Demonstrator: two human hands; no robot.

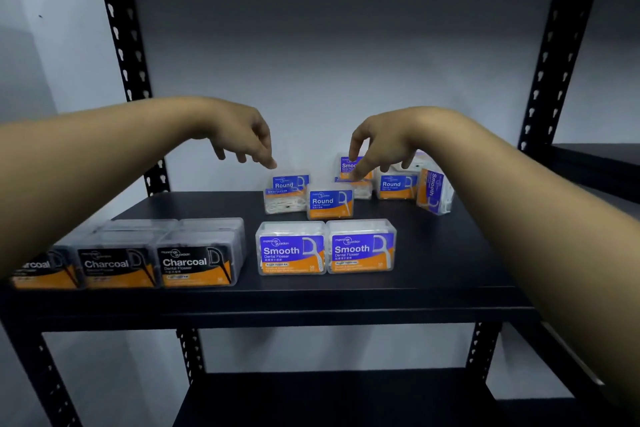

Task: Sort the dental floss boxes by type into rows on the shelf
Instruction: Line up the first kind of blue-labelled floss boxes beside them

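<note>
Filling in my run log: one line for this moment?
left hand open over blue Round box | right hand open above blue Smooth box | black Charcoal boxes rowed

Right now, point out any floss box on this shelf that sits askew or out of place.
One Smooth box at the back right is tipped on end and leaning, its label running sideways. Behind the neat front rows, the Round boxes and another Smooth box sit mixed and stacked in a loose cluster, not yet sorted.

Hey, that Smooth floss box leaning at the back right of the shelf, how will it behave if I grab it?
The tilted clear plastic Smooth floss box stands on end and leans, so a nudge would probably topple it. Its smooth hard-looking shell may be slightly slippery but stiff. It likely weighs little, since it looks to hold small white picks.
</note>
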